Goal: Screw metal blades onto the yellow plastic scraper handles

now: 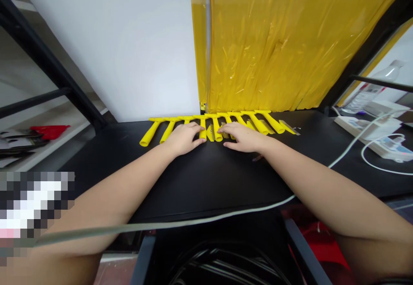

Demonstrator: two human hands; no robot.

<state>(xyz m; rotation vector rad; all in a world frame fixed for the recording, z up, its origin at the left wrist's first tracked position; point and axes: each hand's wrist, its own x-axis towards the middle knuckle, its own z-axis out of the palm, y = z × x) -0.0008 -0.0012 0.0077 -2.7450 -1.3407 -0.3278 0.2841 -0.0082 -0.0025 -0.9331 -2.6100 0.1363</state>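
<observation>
A row of yellow T-shaped scrapers (217, 130) lies along the back of the black tabletop, wide heads toward the wall and hollow round handles toward me. My left hand (184, 138) rests over the middle-left handles. Its fingers are stretched out, and its thumb and forefinger are apart around one scraper handle (202, 133). Over the handles just right of centre lies my right hand (241, 137), fingers reaching inward and thumb apart. Partly covered by the hands, several small flat yellow pieces with metal blades sit among the handles; one blade piece (289, 127) shows at the right end.
Behind the scrapers stand a white panel (129, 48) and a yellow plastic sheet (274, 44). At right are a power strip (377, 136), a plastic bottle (371, 87) and a pale cable (351, 145) that crosses in front of me. A shelf (61, 119) with a red packet stands left.
</observation>
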